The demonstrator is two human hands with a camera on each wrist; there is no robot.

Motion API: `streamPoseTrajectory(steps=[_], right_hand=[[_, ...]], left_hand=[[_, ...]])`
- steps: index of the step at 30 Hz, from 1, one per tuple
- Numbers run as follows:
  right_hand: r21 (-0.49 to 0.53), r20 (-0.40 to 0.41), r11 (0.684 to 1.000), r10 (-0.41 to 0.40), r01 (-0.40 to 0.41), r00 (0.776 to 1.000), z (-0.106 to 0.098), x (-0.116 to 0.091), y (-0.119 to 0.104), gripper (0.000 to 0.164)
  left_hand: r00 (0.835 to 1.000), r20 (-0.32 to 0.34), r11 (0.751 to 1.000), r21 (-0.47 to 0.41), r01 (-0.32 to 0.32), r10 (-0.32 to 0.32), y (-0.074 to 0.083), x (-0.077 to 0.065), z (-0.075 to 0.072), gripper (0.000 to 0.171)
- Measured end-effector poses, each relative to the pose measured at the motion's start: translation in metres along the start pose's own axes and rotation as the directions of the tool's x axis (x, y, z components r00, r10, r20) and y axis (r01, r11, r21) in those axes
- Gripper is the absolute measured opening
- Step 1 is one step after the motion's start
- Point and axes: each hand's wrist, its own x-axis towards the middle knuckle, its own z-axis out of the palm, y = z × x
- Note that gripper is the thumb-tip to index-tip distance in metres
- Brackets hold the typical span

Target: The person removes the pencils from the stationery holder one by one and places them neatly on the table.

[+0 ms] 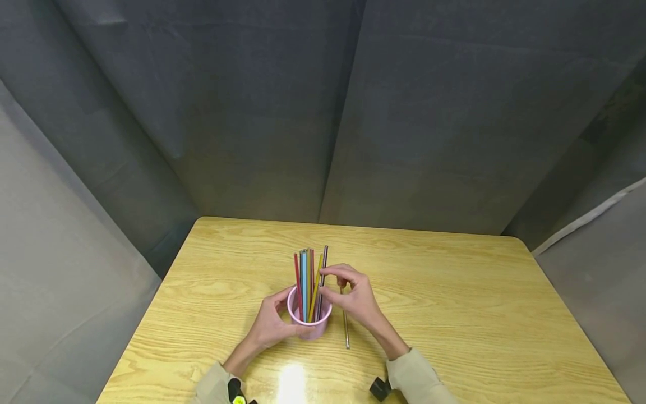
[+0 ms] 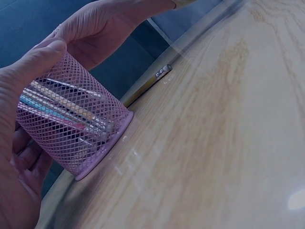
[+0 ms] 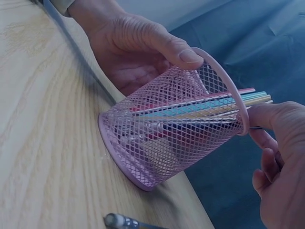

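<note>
A pink mesh pencil cup (image 1: 314,332) stands upright on the table with several colored pencils (image 1: 304,280) leaning inside it. My left hand (image 1: 270,324) holds the cup from its left side, thumb across the near wall and fingers round the far side. At the cup's right rim my right hand (image 1: 355,292) pinches a dark pencil (image 1: 325,258) between thumb and index finger; its lower end is inside the cup. A yellow pencil (image 1: 316,289) leans right beside those fingertips. In the right wrist view, the mesh cup (image 3: 167,129) shows the pencils through its wall.
One loose pencil (image 1: 346,331) lies on the wooden table (image 1: 454,303) just right of the cup, partly under my right hand; its eraser end (image 2: 163,71) shows in the left wrist view. Grey curtains (image 1: 252,112) hang behind the table and at both sides.
</note>
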Motion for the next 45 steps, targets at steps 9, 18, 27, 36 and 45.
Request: streamPoseTrajectory(steps=[9,18,27,36,45], right_hand=[[-0.002,0.023,1.000,0.015,-0.015,1.000,-0.008,0.007,-0.037,0.038],[0.048,-0.001,0.998,0.039,-0.039,0.999,-0.011,0.008,-0.028,0.046],[0.050,-0.050,0.998,0.041,-0.039,0.998,-0.018,0.011,-0.015,0.051],[0.101,-0.099,0.993,0.066,-0.056,0.993,-0.032,0.017,-0.026,0.052],[0.119,-0.173,0.993,0.008,0.013,0.985,-0.048,0.020,-0.024,0.053]], left_hand=[[1.000,-0.002,1.000,-0.003,-0.005,0.005,-0.003,0.001,0.000,0.087],[1.000,-0.005,1.000,-0.010,0.002,-0.002,-0.002,0.000,0.001,0.086],[1.000,-0.007,1.000,-0.018,-0.004,0.004,0.000,0.000,0.002,0.086],[1.000,-0.008,1.000,-0.016,-0.010,0.010,-0.001,0.000,0.001,0.087],[1.000,-0.003,0.999,-0.037,-0.001,0.001,-0.001,0.000,0.001,0.089]])
